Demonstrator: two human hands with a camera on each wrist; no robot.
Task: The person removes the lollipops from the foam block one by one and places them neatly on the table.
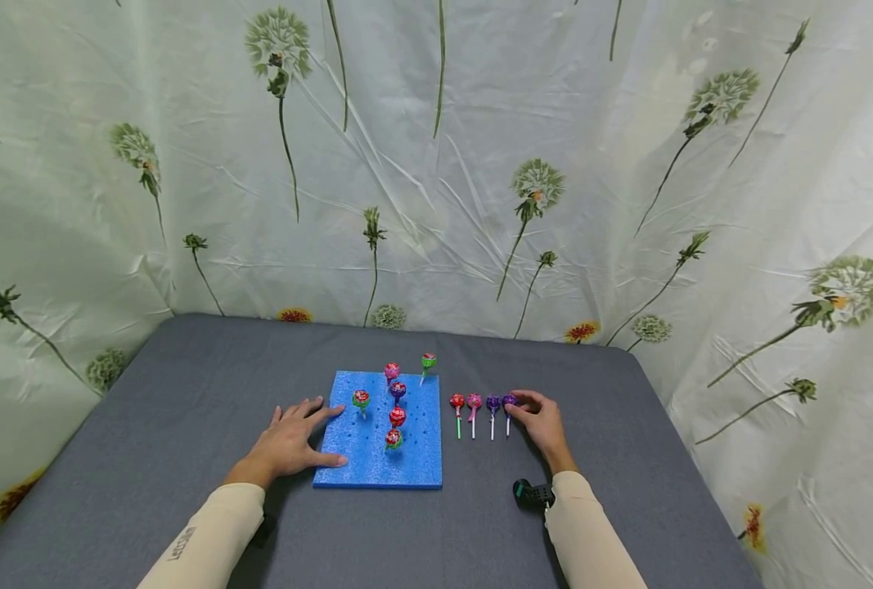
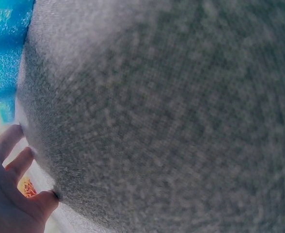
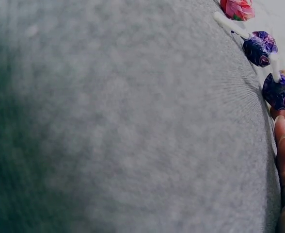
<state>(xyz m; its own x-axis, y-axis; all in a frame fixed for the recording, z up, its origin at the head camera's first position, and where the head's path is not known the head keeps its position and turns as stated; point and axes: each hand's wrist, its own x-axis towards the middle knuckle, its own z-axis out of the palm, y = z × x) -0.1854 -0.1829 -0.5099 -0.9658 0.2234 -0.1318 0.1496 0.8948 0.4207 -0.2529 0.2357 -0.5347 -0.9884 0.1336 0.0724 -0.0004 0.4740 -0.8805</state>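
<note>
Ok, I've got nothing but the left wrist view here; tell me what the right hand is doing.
Observer: The right hand pinches the head of the rightmost purple lollipop, to the right of the blue board.
Operator: List what lies between that lollipop and the board.
Observer: Left to right, a red lollipop, a pink lollipop and a second purple lollipop.
Operator: Now count the lollipops on the board for me.
Observer: Six lollipops stand on it.
</note>
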